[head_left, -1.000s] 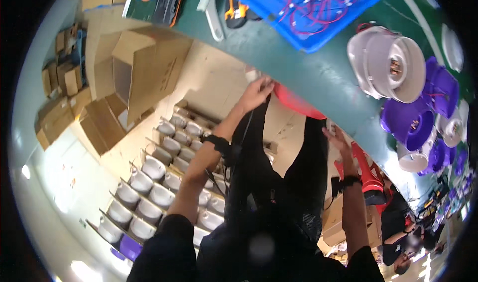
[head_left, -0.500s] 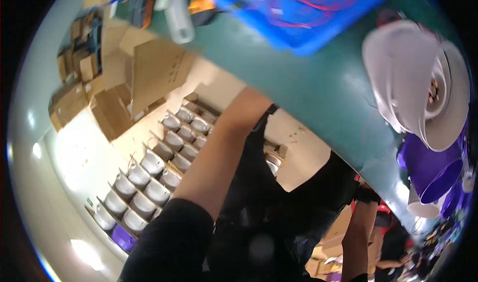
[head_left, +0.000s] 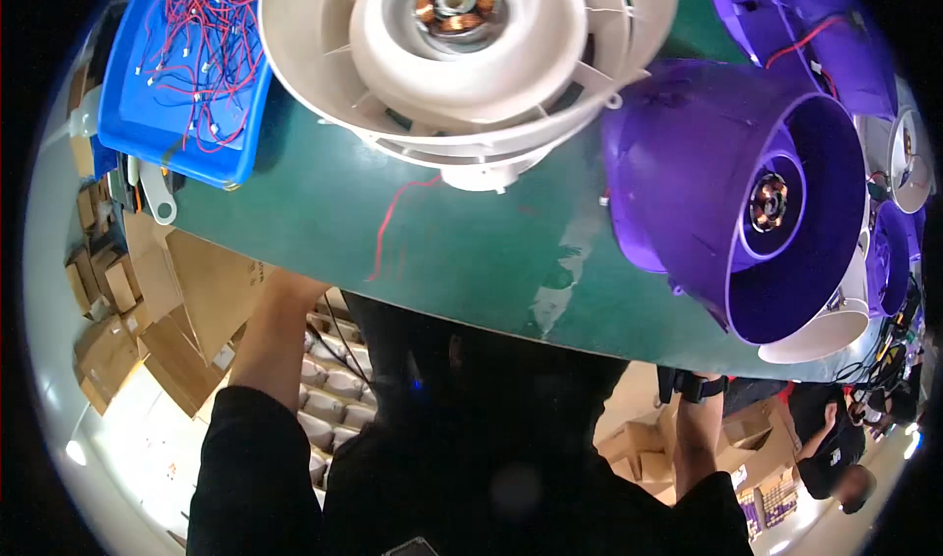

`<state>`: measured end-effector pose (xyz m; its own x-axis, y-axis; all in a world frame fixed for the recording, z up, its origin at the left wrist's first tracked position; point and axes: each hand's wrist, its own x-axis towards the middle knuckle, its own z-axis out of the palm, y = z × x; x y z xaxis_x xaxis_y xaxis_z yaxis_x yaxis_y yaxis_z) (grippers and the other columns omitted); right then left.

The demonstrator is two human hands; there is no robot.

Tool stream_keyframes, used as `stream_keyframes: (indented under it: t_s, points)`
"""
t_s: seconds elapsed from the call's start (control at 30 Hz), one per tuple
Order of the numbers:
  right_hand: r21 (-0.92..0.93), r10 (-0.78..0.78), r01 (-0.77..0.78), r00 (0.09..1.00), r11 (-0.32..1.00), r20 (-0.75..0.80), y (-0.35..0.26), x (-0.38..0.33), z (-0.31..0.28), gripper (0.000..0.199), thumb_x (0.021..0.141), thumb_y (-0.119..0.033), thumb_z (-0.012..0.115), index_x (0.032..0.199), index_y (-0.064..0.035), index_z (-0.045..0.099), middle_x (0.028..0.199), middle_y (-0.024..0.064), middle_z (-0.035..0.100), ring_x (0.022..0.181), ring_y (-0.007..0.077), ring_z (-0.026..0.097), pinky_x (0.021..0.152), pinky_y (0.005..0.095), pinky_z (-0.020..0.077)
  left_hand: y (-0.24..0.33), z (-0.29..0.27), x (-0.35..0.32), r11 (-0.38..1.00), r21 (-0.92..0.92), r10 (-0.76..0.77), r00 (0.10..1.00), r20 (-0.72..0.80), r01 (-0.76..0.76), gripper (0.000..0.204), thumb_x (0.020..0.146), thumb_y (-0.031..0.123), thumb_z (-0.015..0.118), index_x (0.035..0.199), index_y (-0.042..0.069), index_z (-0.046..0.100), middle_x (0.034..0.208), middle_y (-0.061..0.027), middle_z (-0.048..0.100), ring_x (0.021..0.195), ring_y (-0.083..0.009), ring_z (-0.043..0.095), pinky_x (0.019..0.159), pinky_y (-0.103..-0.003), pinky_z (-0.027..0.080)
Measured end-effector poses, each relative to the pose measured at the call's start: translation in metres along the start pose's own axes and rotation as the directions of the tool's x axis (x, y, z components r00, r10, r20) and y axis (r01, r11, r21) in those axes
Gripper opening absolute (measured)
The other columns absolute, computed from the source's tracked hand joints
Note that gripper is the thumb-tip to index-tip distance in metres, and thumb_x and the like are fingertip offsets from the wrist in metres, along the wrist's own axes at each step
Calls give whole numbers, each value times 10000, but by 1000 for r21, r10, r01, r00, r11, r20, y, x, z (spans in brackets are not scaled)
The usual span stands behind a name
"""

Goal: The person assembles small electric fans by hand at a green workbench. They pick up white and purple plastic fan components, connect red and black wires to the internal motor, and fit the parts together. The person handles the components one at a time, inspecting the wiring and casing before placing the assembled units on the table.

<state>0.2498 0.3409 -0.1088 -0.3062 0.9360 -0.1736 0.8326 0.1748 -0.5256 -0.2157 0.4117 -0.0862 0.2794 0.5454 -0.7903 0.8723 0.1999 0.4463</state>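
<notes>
Both my forearms reach to the near edge of a green-topped table (head_left: 295,202). My left forearm (head_left: 270,350) passes under that edge at the left, and the hand beyond the wrist is hidden. My right forearm (head_left: 697,433), with a black watch (head_left: 699,389) at the wrist, meets the edge at the right, its fingers out of sight. In front of me stands a white round fan housing (head_left: 471,84) with a copper-wound motor core (head_left: 457,4) in its centre. A red wire (head_left: 386,227) runs from beneath it. At its right, a purple housing (head_left: 678,173) lies tilted.
A blue tray (head_left: 172,163) with red and dark wires stands at the left, beside a grey-handled tool (head_left: 159,197). More purple and white housings crowd the right. Cardboard boxes (head_left: 182,345) and rows of white parts (head_left: 324,404) stand below. People (head_left: 830,438) are at the lower right.
The view has swung round and levelled, so the tray now shows at the left and the white housing in front of me. Both forearms still reach the table edge, hands hidden.
</notes>
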Motion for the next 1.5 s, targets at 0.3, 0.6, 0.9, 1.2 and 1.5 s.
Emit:
stream_keyframes:
  t_s: [0.3, 0.6, 0.9, 1.2, 1.5]
  points:
    - [24, -115, 117, 991, 993, -70, 11, 1, 14, 351, 942, -307, 625, 1182, -51, 626, 1061, 170, 675, 902, 281, 633, 819, 388, 490, 9, -3, -2, 988, 153, 9, 1000, 20, -12, 268, 899, 200, 659, 1105, 29, 674, 896, -117, 687, 773, -255, 656, 699, -353, 530]
    - [14, -163, 167, 972, 986, -168, 21, 19, 44, 345, 943, -296, 615, 1177, -43, 633, 1082, 183, 674, 955, 303, 629, 876, 407, 485, 28, -18, -21, 961, 266, 64, 997, 46, -74, 262, 889, 202, 665, 1081, 25, 687, 880, -133, 694, 766, -275, 669, 707, -359, 534]
    - [-77, -181, 167, 953, 983, -241, 31, 51, 53, 340, 945, -285, 606, 1172, -34, 641, 1104, 197, 674, 1007, 326, 625, 933, 425, 480, 142, 1, -186, 167, 291, 957, 84, -279, -942, 89, 886, 101, 616, 939, 81, 685, 838, -114, 664, 783, -256, 660, 710, -418, 539]
    - [66, -98, 133, 916, 989, -390, 23, 87, 95, 372, 920, -255, 566, 1190, 0, 587, 1188, 278, 601, 1143, 448, 553, 1016, 490, 433, 222, 76, -220, -245, 546, 891, -409, -200, -801, 129, 908, 69, 597, 997, 133, 664, 915, -99, 609, 857, -242, 613, 764, -461, 532]
    - [137, 16, 9, 983, 990, -185, 16, 67, 54, 492, 922, -343, 552, 1276, -4, 582, 1271, 279, 595, 1223, 455, 530, 1072, 485, 416, 224, 115, -235, -262, 603, 904, -410, -120, -754, 149, 889, 64, 607, 1029, 94, 649, 979, -120, 603, 887, -234, 616, 750, -416, 531]
